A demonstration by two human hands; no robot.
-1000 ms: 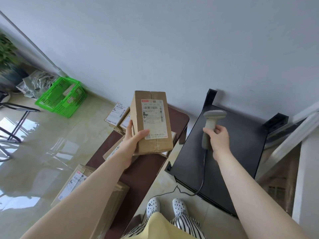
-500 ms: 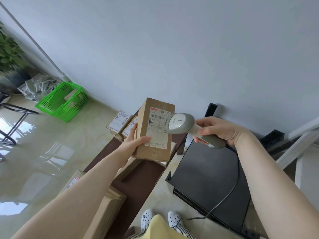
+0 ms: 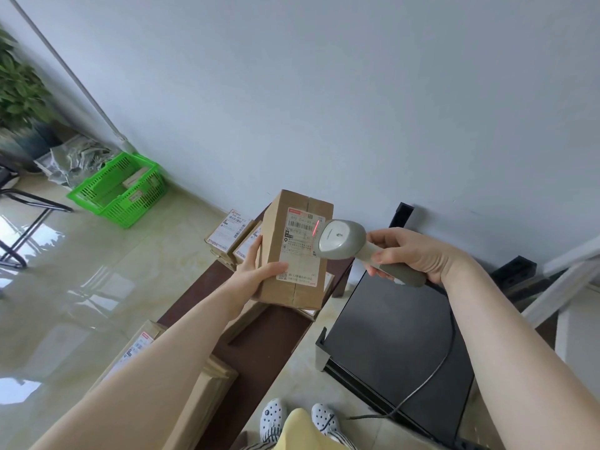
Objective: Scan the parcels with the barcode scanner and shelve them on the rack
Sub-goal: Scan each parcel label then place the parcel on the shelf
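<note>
Head view, the only one: my left hand (image 3: 259,271) holds the parcel (image 3: 293,251) upright above the brown worktop (image 3: 259,345), label toward me, thumb curled across the lower front face and the fingers (image 3: 251,251) wrapped round the left edge. My right hand (image 3: 412,254) grips the scanner (image 3: 344,240) by its handle, fingers closed around it, head aimed left at the label (image 3: 300,243). A short red line shows at the right end of the barcode, just beside the scanner head; it stands nearly upright and, in my judgement, does not cross all the bars. To do this step well I would draw the scanner back a little and turn it, or the parcel, so the line runs across the whole code. I would keep the label flat to the beam and my thumb low, clear of the printed bars. The parcel should be held steady until a read is confirmed; I cannot tell from this frame whether one has registered. More labelled parcels (image 3: 232,233) lie on the worktop behind the one in hand, and others sit lower left, so the job looks far from finished. The black rack (image 3: 389,336) stands just right of the worktop, its top shelf bare where I can see it. The scanner's cord (image 3: 431,378) trails across that shelf; I would mind it when shelving.
</note>
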